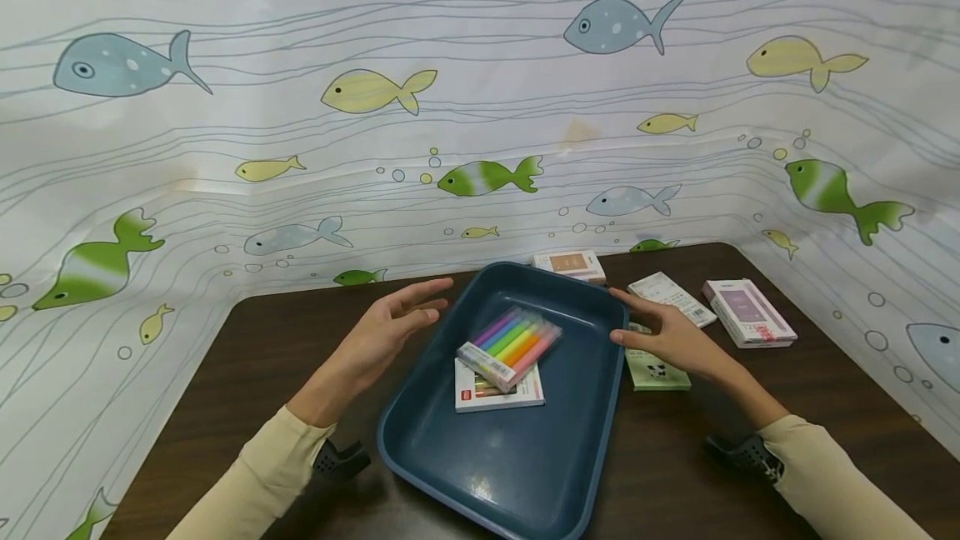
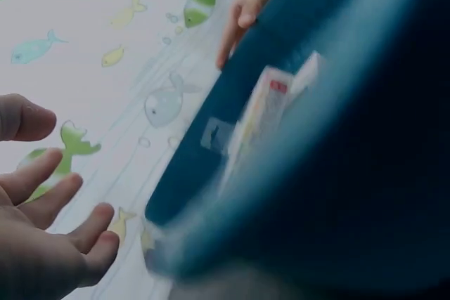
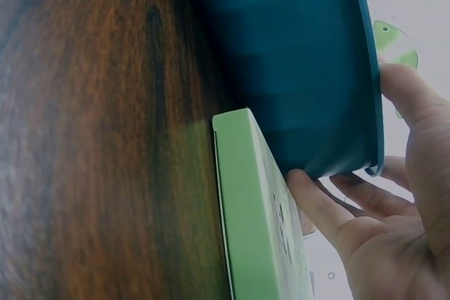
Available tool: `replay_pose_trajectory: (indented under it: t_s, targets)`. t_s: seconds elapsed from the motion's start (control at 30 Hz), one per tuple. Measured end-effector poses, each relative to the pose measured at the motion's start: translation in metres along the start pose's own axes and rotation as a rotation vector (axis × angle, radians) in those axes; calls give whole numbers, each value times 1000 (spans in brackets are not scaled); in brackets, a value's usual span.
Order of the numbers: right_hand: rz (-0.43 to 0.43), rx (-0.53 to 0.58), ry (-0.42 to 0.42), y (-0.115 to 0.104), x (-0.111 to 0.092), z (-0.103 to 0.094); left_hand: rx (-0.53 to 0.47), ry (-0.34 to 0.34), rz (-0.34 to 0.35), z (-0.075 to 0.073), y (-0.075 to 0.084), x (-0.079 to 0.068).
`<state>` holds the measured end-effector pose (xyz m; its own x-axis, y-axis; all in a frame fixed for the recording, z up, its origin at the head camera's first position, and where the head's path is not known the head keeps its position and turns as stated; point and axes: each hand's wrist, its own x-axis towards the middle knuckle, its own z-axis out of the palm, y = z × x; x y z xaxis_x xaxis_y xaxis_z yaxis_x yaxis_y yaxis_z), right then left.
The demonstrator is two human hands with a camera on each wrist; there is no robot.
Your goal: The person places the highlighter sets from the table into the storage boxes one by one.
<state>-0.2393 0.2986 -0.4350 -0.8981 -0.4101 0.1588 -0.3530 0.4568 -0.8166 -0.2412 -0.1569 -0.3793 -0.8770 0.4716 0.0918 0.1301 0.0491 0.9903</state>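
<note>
Touching tray (image 1: 495,465), right fingers (image 3: 320,201), markers (image 1: 514,344) hidden from right wrist view

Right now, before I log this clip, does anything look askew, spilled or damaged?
Mildly askew: the clear pack of multicoloured markers lies slantwise across, not squared with, the flat white box inside the blue rectangular tray, and that tray is turned relative to the edges of the brown wooden table. Nothing looks spilled or broken.
</note>
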Motion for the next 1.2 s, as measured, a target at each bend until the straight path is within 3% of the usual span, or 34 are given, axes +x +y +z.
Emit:
replay_pose_trajectory:
  t_s: [0.17, 0.33, 0.77, 1.07, 1.2]
  targets:
    - [12, 1, 4, 0, 0, 1, 94, 34, -5, -5, -14, 4]
    - [21, -3, 7, 2, -1, 1, 156, 25, -26, -7, -26, 7]
    - [13, -15, 16, 3, -1, 2, 194, -30, -48, -11, -55, 13]
    - [12, -13, 16, 2, -1, 2, 91, -26, -72, -14, -66, 16]
    - [16, -13, 24, 3, -1, 1, 13, -65, -42, -15, -74, 18]
